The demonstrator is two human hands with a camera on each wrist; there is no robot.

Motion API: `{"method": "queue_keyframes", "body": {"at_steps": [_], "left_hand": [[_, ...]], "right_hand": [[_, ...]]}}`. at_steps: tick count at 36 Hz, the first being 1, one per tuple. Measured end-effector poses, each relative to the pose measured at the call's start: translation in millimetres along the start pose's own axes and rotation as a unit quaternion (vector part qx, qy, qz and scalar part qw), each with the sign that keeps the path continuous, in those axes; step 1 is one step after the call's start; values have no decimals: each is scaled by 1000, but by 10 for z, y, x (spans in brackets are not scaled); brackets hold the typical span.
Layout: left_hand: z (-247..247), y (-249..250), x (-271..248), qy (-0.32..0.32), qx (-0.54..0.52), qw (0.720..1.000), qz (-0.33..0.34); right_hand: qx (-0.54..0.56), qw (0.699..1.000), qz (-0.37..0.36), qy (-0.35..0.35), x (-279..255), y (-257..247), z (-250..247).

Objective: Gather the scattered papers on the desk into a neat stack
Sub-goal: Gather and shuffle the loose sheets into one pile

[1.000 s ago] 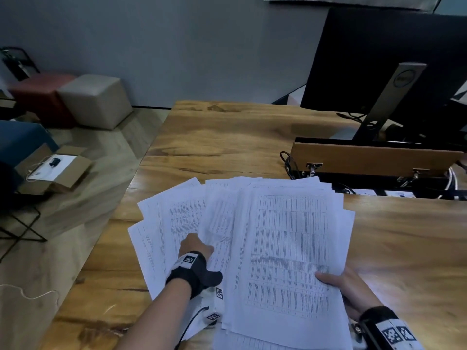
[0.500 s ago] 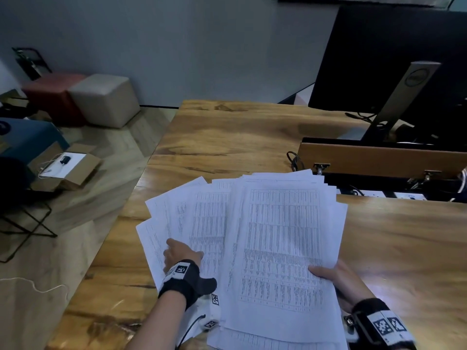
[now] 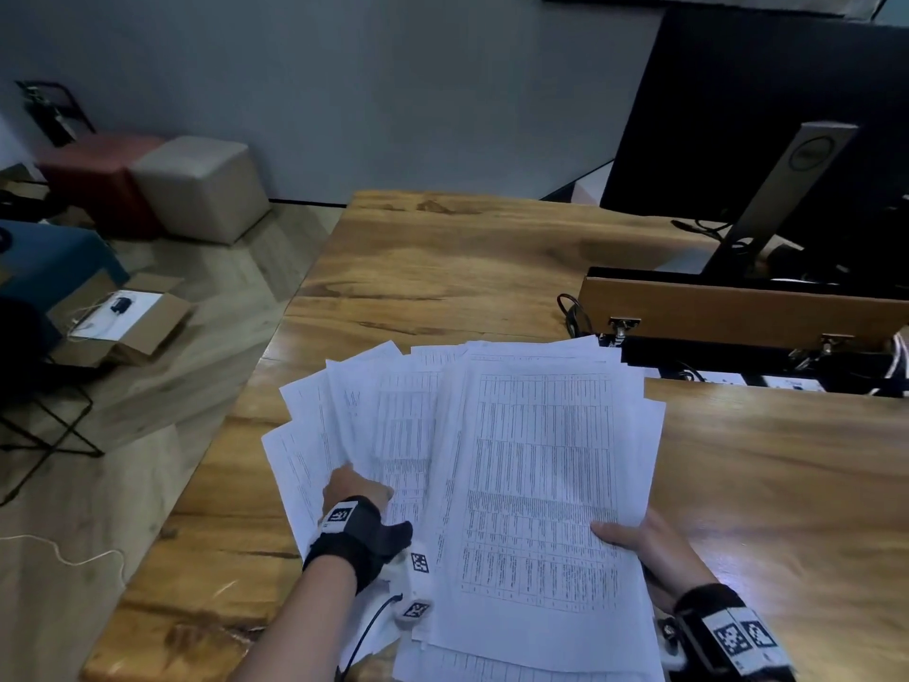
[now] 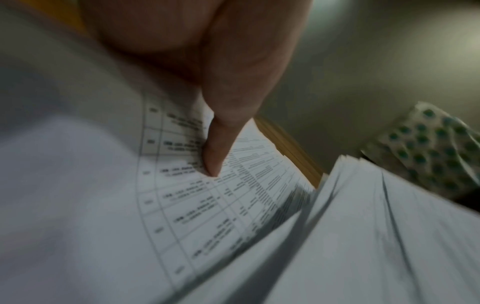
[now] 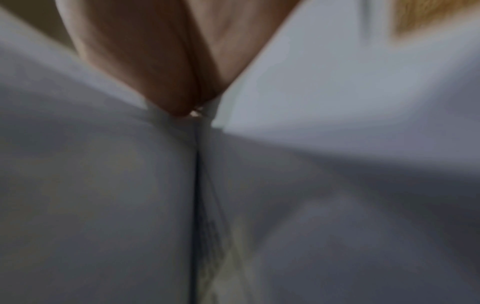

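Note:
A fanned bundle of white printed papers [image 3: 536, 484] hangs over the near part of the wooden desk [image 3: 442, 268]. My right hand [image 3: 644, 543] grips the thick right bundle at its lower right edge, thumb on top. My left hand [image 3: 354, 489] holds the looser sheets fanned out to the left [image 3: 344, 415]. In the left wrist view a finger [image 4: 218, 152] presses on a printed table sheet [image 4: 207, 205], with the thicker bundle's edges [image 4: 363, 205] to the right. In the right wrist view, blurred, my fingers [image 5: 155, 61] pinch into white paper [image 5: 103, 185].
A monitor [image 3: 767, 115] on a stand and a wooden riser [image 3: 738, 312] with cables occupy the desk's far right. On the floor to the left lie an open cardboard box [image 3: 123, 317], two cube stools [image 3: 201, 189] and a black metal frame [image 3: 49, 435].
The fanned sheets under my left hand have drawn in toward the right bundle. My left hand has slid back along them toward me. My right hand keeps its grip.

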State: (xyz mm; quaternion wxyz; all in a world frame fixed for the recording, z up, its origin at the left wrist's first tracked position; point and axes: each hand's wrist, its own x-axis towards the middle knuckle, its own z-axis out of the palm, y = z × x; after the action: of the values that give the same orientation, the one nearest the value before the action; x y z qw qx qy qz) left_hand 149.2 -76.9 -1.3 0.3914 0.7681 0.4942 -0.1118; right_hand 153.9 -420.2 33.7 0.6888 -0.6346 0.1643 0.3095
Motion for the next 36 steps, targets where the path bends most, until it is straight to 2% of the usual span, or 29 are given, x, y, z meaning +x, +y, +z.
{"method": "queue_keyframes", "body": {"at_steps": [6, 13, 19, 26, 30, 34, 36], "left_hand": [[-337, 10, -170, 22, -16, 986, 166], [-1063, 274, -545, 72, 117, 936, 325], [-1652, 494, -944, 146, 141, 899, 388], [-1972, 660, -1192, 141, 149, 891, 405], [-2037, 695, -1274, 76, 58, 908, 407], [-1861, 678, -1233, -71, -110, 920, 369], [-1629, 633, -1187, -132, -178, 911, 347]], "right_hand": [[0, 1000, 1, 1, -1, -14, -3], [-1, 1000, 4, -7, 8, -4, 18], [-3, 1000, 4, -9, 29, 39, 10], [-7, 1000, 17, -8, 80, 84, -16], [-10, 1000, 20, -8, 92, 92, -4], [-12, 1000, 23, -1, 95, 113, -7], [-12, 1000, 28, 3, 85, 123, 1]]}}
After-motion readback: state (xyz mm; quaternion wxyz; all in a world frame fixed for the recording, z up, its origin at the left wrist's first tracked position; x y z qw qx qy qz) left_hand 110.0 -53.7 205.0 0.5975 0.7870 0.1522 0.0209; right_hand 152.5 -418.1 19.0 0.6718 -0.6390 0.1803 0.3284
